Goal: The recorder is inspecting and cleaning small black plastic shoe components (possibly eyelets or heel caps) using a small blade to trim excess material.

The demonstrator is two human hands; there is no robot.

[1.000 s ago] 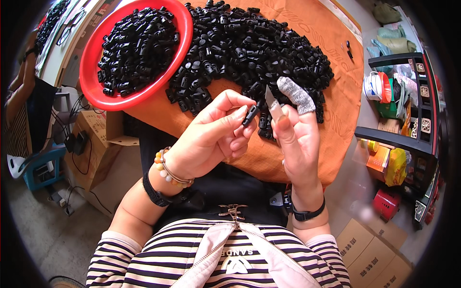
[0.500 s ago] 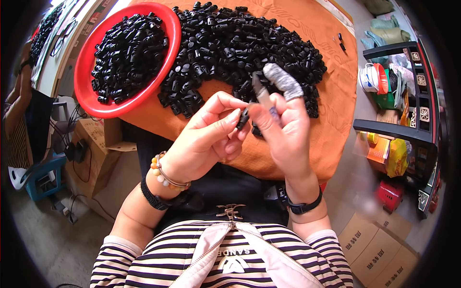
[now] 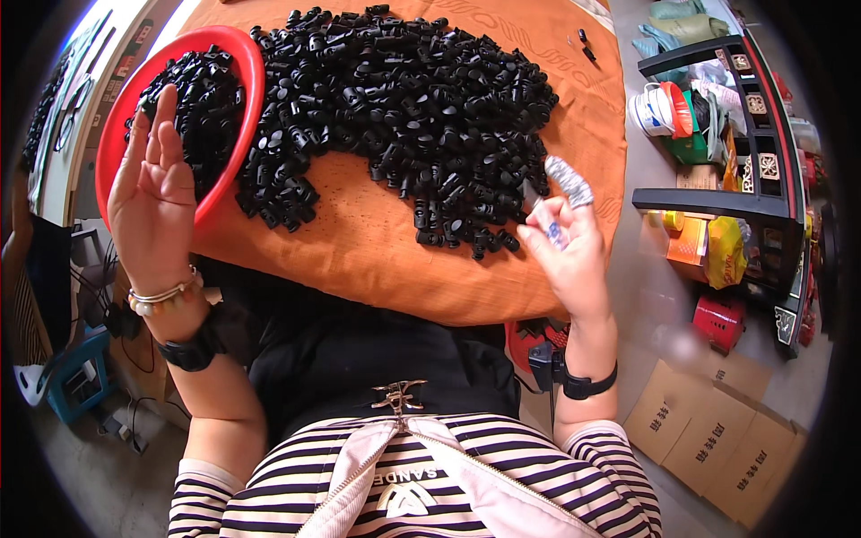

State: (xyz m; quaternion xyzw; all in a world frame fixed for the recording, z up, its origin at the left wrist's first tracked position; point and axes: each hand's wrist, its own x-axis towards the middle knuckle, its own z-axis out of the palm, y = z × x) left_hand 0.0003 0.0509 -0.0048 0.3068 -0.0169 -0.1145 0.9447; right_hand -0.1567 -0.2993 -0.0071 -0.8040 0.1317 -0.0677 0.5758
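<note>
My left hand (image 3: 160, 193) is raised over the near side of a red basin (image 3: 255, 99), fingers stretched out, with nothing seen in it. Small black plastic pieces (image 3: 218, 108), which look like cord locks, fill the basin. A wide heap of the same pieces (image 3: 404, 99) lies beside it on an orange cloth (image 3: 359, 247). At the heap's near right edge, my right hand (image 3: 578, 264) grips a small knife (image 3: 549, 226) with a pale, blue-marked handle; its blade points up and left. A grey knitted finger sleeve (image 3: 569, 179) covers one finger of that hand.
Two loose black pieces (image 3: 587, 47) lie at the cloth's far right. A dark shelf rack (image 3: 691, 203) with bags and a white bucket (image 3: 651, 113) stands to the right. Cardboard boxes (image 3: 708, 439) lie below it. On the left is a blue stool (image 3: 72, 386) near cables.
My left hand has moved left from the middle to the basin, opened, and no longer holds the black piece. My right hand has moved right and nearer with the knife. The view has shifted.
</note>
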